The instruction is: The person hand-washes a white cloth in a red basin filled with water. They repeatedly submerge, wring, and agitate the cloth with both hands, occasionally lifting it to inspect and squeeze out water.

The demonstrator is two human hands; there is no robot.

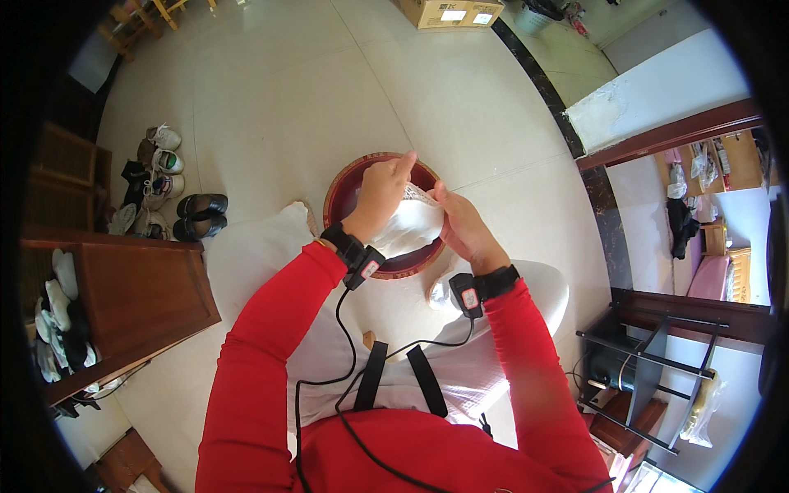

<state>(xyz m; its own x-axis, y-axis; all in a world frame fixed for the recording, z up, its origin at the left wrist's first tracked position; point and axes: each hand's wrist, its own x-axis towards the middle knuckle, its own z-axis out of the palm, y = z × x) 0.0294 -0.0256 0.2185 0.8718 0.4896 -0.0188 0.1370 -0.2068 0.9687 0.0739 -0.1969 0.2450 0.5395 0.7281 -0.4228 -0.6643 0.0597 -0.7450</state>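
Between both hands a white cloth item with a lacy or mesh edge is held above a dark red basin. My left hand grips its upper left side, the thumb or a finger pointing away from me. On the other side, my right hand pinches the cloth's right edge. The basin stands on the floor between my feet and has a patterned rim. What lies in the bottom of the basin is mostly hidden by the hands and the cloth.
Several shoes and a black pair sit on the tiled floor at left, by a wooden cabinet. A cardboard box stands ahead. A black metal rack is at right. Black cables run from my wrists across my lap.
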